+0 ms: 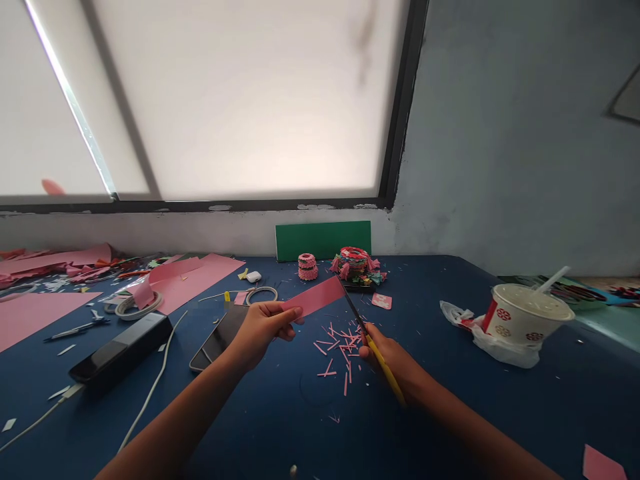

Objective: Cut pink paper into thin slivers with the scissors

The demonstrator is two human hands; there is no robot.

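Left hand (pixel 267 325) — is pinching one end of a pink paper strip (pixel 319 297) between thumb and fingers; the strip is stretching rightward from it. Right hand (pixel 387 357) — is gripping yellow-handled scissors (pixel 384 371); their blades are reaching to the strip's far end, contact unclear. Pink clippings (pixel 345 348): are lying just left of the right hand, on the blue table (pixel 430 293). Dark phone (pixel 216 343): is resting beside the left wrist, partly hidden. Small pink stack (pixel 307 268) and multicoloured paper piece (pixel 354 265): are standing beyond both hands. Cup with straw (pixel 525 319): is sitting well right of the right hand.
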